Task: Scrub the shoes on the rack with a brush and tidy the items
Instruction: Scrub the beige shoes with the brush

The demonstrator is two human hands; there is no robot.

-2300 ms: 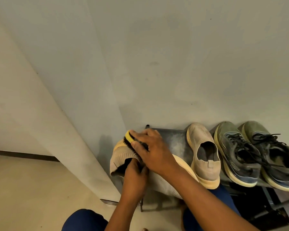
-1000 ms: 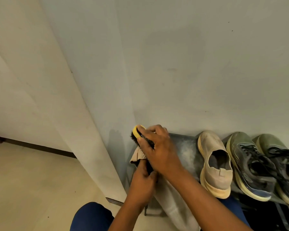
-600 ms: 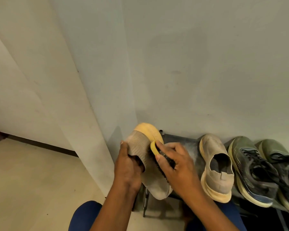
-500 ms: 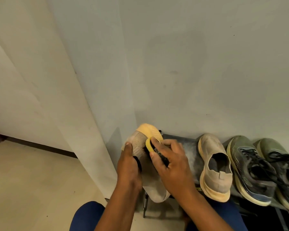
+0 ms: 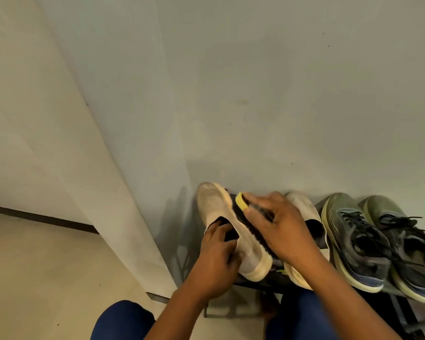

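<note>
A beige slip-on shoe (image 5: 216, 207) with a pale yellow sole is tilted onto its side above the left end of the dark shoe rack (image 5: 260, 283). My left hand (image 5: 216, 256) grips it at the heel opening, fingers inside the collar. My right hand (image 5: 280, 229) grips a yellow-backed brush (image 5: 242, 201) with dark bristles, pressed against the shoe's sole edge. The matching beige shoe (image 5: 302, 204) stands on the rack behind my right hand, partly hidden.
A pair of grey-green laced sneakers (image 5: 353, 241) sits on the rack at the right. A white wall rises right behind the rack, and a wall corner juts out at the left. Beige floor lies at the lower left. My knees in blue are at the bottom edge.
I have turned the beige shoe so its sole faces right, and my left hand now holds it by the heel opening. The brush has moved onto the sole edge.
</note>
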